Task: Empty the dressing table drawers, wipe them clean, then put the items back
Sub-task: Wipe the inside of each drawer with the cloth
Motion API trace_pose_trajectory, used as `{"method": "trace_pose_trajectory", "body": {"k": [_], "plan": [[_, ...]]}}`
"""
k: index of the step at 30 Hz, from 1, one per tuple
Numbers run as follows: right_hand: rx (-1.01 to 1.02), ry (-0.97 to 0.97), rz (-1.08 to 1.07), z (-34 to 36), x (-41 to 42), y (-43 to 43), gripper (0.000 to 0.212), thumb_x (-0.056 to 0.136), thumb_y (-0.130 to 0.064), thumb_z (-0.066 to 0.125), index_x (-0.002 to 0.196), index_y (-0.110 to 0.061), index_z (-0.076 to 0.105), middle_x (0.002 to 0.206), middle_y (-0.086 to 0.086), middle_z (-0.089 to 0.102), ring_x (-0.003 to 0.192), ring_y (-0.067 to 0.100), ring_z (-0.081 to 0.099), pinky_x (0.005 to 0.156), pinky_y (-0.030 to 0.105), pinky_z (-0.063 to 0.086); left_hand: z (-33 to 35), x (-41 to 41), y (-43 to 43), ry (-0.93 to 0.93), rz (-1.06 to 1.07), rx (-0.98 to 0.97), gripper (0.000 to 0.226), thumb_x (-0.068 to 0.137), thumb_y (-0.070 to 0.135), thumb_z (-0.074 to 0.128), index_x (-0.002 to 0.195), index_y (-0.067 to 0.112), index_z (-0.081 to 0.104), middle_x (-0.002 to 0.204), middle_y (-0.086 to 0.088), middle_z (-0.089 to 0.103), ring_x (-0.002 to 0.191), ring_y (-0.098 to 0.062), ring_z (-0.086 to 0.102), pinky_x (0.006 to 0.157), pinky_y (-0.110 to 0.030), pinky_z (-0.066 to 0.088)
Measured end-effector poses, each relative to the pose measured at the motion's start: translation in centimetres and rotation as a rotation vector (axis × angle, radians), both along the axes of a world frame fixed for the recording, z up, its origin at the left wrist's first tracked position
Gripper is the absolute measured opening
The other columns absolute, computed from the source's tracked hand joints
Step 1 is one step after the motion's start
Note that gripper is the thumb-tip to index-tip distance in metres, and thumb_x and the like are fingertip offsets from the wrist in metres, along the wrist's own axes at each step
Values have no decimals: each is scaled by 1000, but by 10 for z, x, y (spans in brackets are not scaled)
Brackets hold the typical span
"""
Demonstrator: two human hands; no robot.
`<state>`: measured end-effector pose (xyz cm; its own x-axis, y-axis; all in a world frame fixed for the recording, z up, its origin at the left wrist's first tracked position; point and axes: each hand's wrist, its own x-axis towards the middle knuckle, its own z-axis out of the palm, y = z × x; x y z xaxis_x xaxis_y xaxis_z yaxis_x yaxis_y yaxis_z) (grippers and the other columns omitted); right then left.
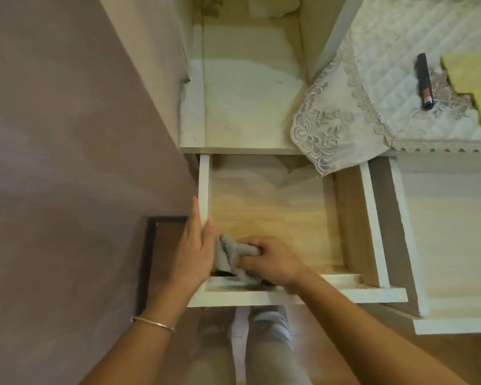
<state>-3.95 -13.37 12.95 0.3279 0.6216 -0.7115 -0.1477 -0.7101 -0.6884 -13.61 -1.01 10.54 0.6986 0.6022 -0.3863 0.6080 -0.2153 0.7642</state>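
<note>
The left drawer (272, 294) of the white dressing table is pulled out, its pale wooden bottom bare. My right hand (270, 259) is inside at the near left corner, shut on a crumpled grey cloth (231, 252) pressed to the drawer floor. My left hand (196, 245) lies along the drawer's left wall, fingers over its top edge, thumb inside next to the cloth. A second drawer (456, 326) stands open at the right, its bottom bare too.
On the table top lies a quilted lace-edged runner (372, 87) carrying a dark tube (424, 81) and a yellow hand mirror (472, 84). A mauve wall (67, 134) is close on the left, with a dark frame (147, 259) leaning at its foot.
</note>
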Motion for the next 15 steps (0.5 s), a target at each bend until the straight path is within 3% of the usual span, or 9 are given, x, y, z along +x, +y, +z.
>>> {"method": "trace_pose_trajectory", "body": {"k": [4,6,9,12,14,15], "plan": [[46,274,-458,-28,-21,36,13,85,-17,64,98,-18,65,99,10,71,92,26,67,86,45,54,-3,0,0,62,-14,25,61,85,55,18,139,44,-8,150,-1,28,127,-19,40,90,-23,31],[104,369,-633,-32,-13,51,14,85,-16,63,99,-14,65,96,11,71,87,25,69,81,40,56,-5,-1,1,74,-29,67,60,82,59,15,135,48,-10,150,0,29,126,-19,43,89,-23,33],[174,264,-725,-35,24,87,4,87,-14,60,86,-17,62,84,12,67,70,22,64,60,28,54,-9,-3,0,46,-2,108,50,88,62,13,131,51,-9,147,0,33,123,-20,45,89,-22,33],[184,198,-779,-38,60,122,19,88,-8,56,77,-24,55,93,19,66,84,38,63,65,39,53,-12,-5,0,46,-3,160,55,80,64,8,130,53,-11,144,-3,39,119,-23,46,90,-27,36],[176,170,-779,-42,71,132,19,88,-7,56,75,-22,54,98,17,66,88,34,63,63,31,48,-12,-4,-1,51,-3,177,54,80,63,7,130,53,-12,144,-2,38,120,-25,45,94,-34,39],[200,169,-780,-43,70,133,16,88,-8,56,78,-21,55,95,14,67,82,28,63,61,28,46,-12,-4,0,49,0,176,54,81,62,7,130,53,-12,145,-1,37,121,-24,45,95,-36,39]]}}
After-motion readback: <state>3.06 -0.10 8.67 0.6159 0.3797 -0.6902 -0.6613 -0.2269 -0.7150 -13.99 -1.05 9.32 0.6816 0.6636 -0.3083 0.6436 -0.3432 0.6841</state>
